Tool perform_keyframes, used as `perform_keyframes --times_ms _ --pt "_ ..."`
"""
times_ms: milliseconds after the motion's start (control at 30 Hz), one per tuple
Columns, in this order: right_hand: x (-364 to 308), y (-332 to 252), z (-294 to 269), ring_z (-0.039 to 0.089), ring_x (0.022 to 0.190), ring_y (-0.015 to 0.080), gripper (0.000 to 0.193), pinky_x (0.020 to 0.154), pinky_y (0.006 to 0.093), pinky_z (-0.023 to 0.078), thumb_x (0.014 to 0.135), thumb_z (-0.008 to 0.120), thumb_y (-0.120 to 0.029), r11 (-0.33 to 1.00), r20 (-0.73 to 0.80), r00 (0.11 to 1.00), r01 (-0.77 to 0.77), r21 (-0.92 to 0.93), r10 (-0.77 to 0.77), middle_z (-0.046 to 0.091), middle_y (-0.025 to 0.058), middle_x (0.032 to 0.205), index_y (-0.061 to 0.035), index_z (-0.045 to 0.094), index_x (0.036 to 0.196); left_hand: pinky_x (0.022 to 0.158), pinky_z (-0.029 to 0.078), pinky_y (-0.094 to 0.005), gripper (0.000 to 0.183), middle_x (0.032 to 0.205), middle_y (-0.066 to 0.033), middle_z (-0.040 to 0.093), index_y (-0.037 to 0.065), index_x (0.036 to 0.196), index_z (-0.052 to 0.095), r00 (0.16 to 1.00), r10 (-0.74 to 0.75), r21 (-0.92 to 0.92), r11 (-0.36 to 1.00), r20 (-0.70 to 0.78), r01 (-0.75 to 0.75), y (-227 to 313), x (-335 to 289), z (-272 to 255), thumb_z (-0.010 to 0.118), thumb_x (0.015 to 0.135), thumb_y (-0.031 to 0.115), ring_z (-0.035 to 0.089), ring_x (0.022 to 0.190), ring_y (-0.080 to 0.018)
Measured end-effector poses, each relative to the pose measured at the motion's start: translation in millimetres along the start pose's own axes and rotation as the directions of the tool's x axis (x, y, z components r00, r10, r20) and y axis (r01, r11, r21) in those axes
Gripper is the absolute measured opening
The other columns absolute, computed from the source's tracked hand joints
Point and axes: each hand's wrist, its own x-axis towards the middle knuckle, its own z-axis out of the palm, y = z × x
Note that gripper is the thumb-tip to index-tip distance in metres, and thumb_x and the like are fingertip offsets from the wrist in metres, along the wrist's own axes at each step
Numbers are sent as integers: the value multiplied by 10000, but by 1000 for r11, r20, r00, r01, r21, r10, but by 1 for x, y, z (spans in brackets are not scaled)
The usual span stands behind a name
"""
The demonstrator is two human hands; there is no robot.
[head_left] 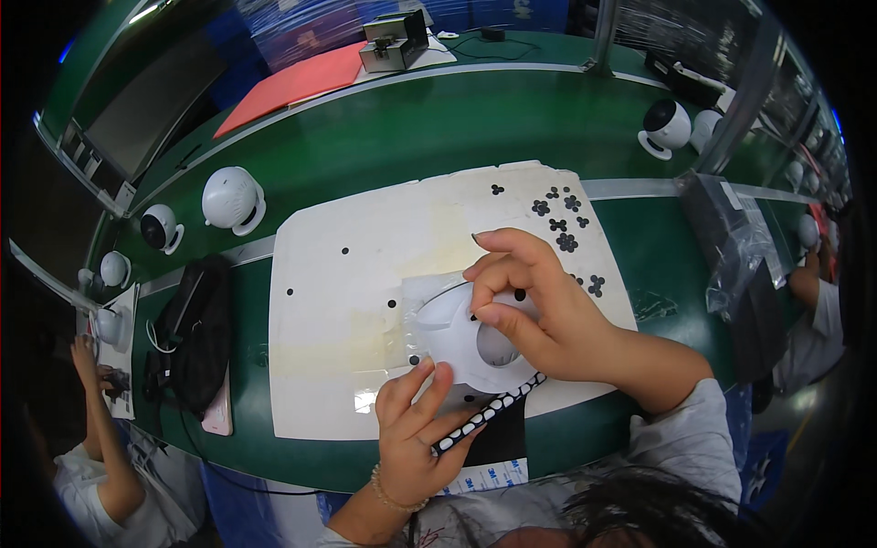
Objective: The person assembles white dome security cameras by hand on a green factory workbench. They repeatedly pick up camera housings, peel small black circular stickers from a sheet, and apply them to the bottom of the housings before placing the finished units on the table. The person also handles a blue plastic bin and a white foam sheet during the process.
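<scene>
A smooth white plastic shell (448, 342) with a round opening lies on a clear plastic sheet (411, 315) in front of me. Over its right side my right hand (539, 315) is closed in a pinch, thumb and forefinger together; a small dark spot shows by the thumb tip, but I cannot tell what is between them. My left hand (420, 434) rests at the shell's near left edge. Between its fingers it grips a narrow black strip with white ovals (489, 414), slanting up to the right. Small black round dots (520, 295) show around the shell.
Black dots, several in clusters (566, 242), lie on the white board (320, 365) under the shell. White round cameras (233, 199) stand behind it at left and right. A black bag (192, 329) lies left, a dark grey box (731, 247) right. Co-workers' arms (105, 457) show at both sides.
</scene>
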Motion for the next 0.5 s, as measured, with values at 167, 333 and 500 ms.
perform_keyframes --times_ms 167,333,500 --pt "-1 2 5 547 818 219 500 893 373 303 764 533 27 999 -1 1000 -4 -37 4 561 48 799 -18 321 1215 828 320 -381 206 1246 -95 491 81 794 677 1000 7 16 1000 7 -7 0 0 -1 711 596 126 426 1142 -275" --pt "-6 6 10 555 837 213 487 869 381 315 756 534 32 999 -62 997 36 -36 -38 571 34 797 -32 342 1199 876 320 -376 202 1273 -88 466 66 782 685 1000 2 32 999 30 -3 2 1 -3 726 591 118 416 1146 -286" --pt "-10 -1 8 565 858 193 436 870 397 316 736 571 2 931 -62 989 101 -349 -131 588 22 811 -53 431 1145 843 315 -386 178 1237 -108 495 78 792 675 1000 -12 32 999 22 11 4 2 -3 702 623 127 414 1162 -264"
